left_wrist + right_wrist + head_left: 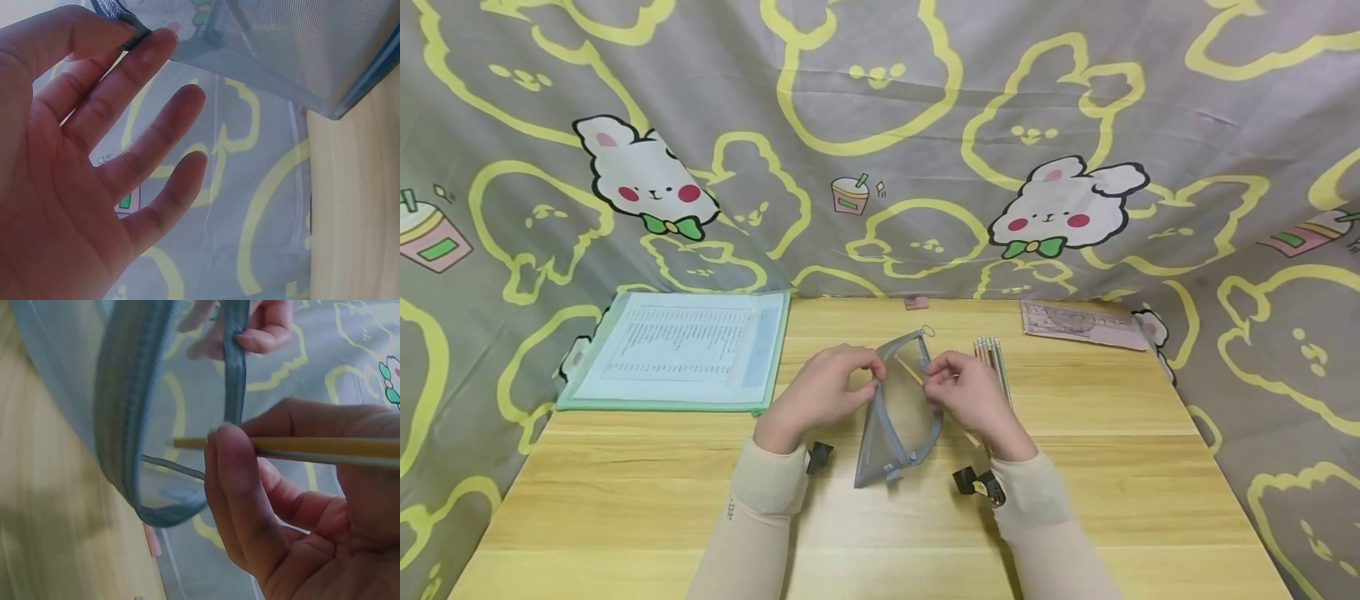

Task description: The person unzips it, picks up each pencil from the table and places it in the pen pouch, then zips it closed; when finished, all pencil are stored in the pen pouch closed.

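A grey-blue mesh zipper pouch stands tilted over the table with its mouth spread wide. My left hand pinches one zipper edge of it between thumb and fingertips; in the left wrist view the other fingers of the left hand are spread. With thumb and fingertips my right hand pinches a yellow pencil at the opposite side of the mouth. The pencil's front end points into the opening, and its rear runs back past the palm. Behind the right hand lies a bundle of several pencils.
A clear document sleeve with a green border and a printed sheet lies at the back left. At the back right is a flat pinkish printed piece. A small pink block sits at the back edge, before the patterned curtain.
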### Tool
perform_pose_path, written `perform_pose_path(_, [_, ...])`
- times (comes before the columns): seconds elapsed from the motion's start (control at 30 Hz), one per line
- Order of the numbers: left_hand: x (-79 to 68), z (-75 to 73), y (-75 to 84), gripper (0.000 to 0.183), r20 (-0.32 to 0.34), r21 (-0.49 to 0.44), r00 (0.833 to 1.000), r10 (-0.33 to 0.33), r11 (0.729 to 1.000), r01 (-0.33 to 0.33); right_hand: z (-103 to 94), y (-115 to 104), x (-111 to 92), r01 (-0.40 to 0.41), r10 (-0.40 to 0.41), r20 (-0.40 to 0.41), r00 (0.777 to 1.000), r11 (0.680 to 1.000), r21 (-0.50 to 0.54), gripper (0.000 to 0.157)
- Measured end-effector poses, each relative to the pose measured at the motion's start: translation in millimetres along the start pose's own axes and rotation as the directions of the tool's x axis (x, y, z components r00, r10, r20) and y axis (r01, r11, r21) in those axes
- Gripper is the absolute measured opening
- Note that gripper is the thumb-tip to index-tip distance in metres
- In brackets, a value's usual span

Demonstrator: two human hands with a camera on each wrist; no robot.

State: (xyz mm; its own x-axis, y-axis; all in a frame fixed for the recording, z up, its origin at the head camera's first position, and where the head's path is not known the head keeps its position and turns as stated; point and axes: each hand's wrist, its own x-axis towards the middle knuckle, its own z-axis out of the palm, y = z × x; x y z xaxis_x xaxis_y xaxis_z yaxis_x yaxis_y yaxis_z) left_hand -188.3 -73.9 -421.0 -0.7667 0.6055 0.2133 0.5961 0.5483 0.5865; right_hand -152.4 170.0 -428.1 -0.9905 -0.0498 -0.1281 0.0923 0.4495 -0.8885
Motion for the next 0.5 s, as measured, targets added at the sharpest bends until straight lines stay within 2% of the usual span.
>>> perform_pose_path(0.3, [-0.1,-0.1,2.4,0.011,0.009,-0.001,1.000,-0.024,1.000,0.024,16.8,0.8,2.8,0.078,-0.092,-0.080,0.993,0.984,-0.162,0.012])
perform_pose_path(0.5, [-0.1,-1.3,4.2,0.011,0.014,-0.002,0.999,-0.030,1.000,0.030,29.9,0.6,1.3,0.088,-0.107,-0.110,0.988,0.982,-0.164,0.009])
